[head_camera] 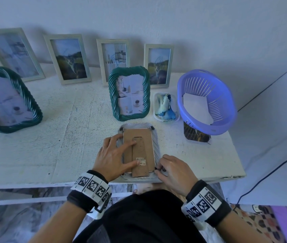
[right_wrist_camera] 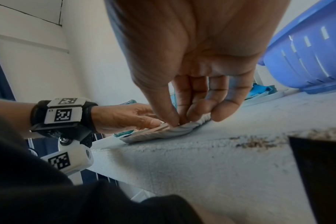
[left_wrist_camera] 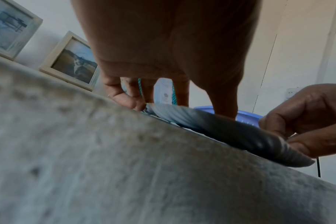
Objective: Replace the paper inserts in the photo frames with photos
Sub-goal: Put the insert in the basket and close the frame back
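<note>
A pale ribbed photo frame (head_camera: 155, 146) lies face down at the table's front edge, its brown cardboard back (head_camera: 143, 142) and stand facing up. My left hand (head_camera: 114, 153) lies flat on that back with straight fingers, pressing it down. My right hand (head_camera: 171, 170) pinches a small black clip (head_camera: 156, 170) at the frame's near right corner. The right wrist view shows thumb and fingertips (right_wrist_camera: 175, 116) curled together on the frame's edge (right_wrist_camera: 163, 133). In the left wrist view the ribbed frame (left_wrist_camera: 220, 128) sits under my left fingers (left_wrist_camera: 125, 100).
A teal frame (head_camera: 129, 92) stands just behind the work. Several white frames (head_camera: 158, 65) lean on the wall and another teal frame (head_camera: 7, 100) stands left. A purple basket (head_camera: 207, 102) holding white paper, a small tub (head_camera: 166, 106) and a dark photo (head_camera: 196, 135) sit right.
</note>
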